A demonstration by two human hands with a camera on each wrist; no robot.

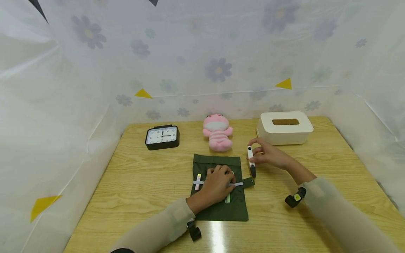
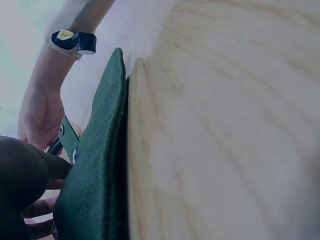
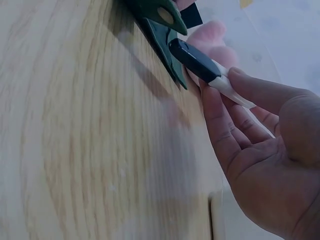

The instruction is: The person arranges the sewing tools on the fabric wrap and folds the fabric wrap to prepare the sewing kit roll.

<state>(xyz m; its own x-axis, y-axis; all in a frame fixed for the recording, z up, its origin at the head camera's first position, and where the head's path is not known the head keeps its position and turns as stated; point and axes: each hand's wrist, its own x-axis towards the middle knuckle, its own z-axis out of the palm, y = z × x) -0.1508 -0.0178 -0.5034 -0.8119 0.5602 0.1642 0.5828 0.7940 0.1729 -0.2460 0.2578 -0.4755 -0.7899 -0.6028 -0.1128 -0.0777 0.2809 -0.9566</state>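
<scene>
Spread on the table is a dark green fabric roll-up pouch (image 1: 218, 214) with a white elastic strap across it. My left hand (image 1: 218, 182) rests on its middle, fingers bent down over the strap; whether the fingertips pinch anything is hidden. A small white-and-pink stick (image 1: 198, 182) sits under the strap to the left, and a pale green strip (image 1: 227, 199) shows below the hand. To the pouch's right, my right hand (image 1: 269, 154) holds a slim white tool with a black end (image 3: 195, 60) between thumb and fingers. Its black end points toward the pouch's snap tab (image 1: 249, 182).
Behind the pouch lies a pink plush toy (image 1: 218, 133). A black-framed clock (image 1: 162, 137) stands at the back left, upside down in view. At the back right is a white tissue box (image 1: 284, 131). Flower-printed sheeting (image 1: 196, 63) encloses the table (image 1: 142, 182).
</scene>
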